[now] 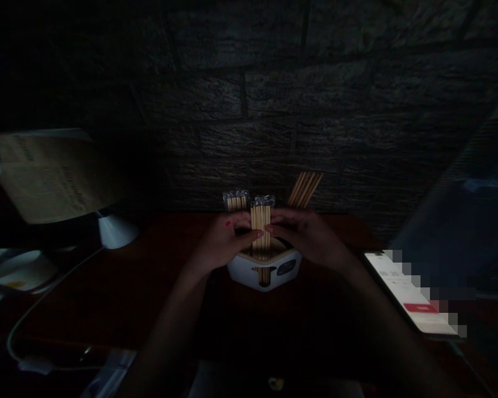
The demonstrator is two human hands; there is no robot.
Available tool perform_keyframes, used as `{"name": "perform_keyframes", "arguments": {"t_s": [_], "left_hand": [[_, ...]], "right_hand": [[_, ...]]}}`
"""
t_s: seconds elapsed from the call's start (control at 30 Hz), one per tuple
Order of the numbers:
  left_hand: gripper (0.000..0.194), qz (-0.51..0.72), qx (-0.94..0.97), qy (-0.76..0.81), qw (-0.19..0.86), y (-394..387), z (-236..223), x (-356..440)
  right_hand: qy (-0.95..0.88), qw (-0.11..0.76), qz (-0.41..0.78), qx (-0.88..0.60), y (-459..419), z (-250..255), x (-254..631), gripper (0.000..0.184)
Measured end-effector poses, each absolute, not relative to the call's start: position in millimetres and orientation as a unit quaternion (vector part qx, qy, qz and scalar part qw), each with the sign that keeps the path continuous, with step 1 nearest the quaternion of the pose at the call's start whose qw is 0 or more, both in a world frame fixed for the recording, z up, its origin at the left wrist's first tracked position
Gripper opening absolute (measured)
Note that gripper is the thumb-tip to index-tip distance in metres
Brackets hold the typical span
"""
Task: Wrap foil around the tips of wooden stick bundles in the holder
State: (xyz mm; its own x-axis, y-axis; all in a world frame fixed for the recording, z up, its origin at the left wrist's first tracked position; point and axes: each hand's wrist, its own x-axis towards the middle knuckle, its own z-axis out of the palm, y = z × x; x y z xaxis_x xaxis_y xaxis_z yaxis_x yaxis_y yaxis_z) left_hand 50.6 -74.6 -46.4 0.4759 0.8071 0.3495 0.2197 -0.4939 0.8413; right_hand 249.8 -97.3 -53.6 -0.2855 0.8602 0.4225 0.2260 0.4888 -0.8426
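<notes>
A light wooden bundle of chopsticks (260,226), topped by clear plastic wrap, stands upright at the middle of the view, its lower end inside a white holder (241,271). From the left, my left hand (222,240) grips the bundle, thumb across its front. My right hand (309,235) pinches it from the other side, thumb at the front and fingers partly hidden behind. Another wrapped chopstick bundle (236,202) rises behind my left hand. Darker brown chopsticks (305,189) lean to the right behind my right hand. Through a cutout in the holder's front, some sticks show.
The dark table (157,293) meets a stone-textured wall (269,105). A lamp with a paper-like shade (62,177) and white base (115,231) stands left, near a pale cable (37,309). A lit phone (406,293) lies on the right.
</notes>
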Motion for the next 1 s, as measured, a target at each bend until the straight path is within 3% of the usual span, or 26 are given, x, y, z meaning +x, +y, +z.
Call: {"name": "perform_keyframes", "arguments": {"t_s": [0.27,0.43,0.87,1.0], "left_hand": [[0.030,0.402,0.731,0.333,0.439,-76.5,-46.8,53.2],[0.038,0.400,0.728,0.350,0.432,-77.5,-47.1,52.1],[0.028,0.431,0.740,0.358,0.372,-74.9,-52.3,53.5],[0.028,0.426,0.737,0.375,0.367,-75.4,-52.3,55.1]], "right_hand": [[-0.723,0.468,0.362,-0.358,-98.9,-52.7,250.2,0.022],[-0.707,0.481,0.393,-0.339,-99.7,-53.3,250.7,0.028],[-0.706,0.514,0.354,-0.335,-95.5,-60.8,250.5,0.034],[-0.713,0.516,0.321,-0.350,-93.6,-63.1,250.5,0.015]]}}
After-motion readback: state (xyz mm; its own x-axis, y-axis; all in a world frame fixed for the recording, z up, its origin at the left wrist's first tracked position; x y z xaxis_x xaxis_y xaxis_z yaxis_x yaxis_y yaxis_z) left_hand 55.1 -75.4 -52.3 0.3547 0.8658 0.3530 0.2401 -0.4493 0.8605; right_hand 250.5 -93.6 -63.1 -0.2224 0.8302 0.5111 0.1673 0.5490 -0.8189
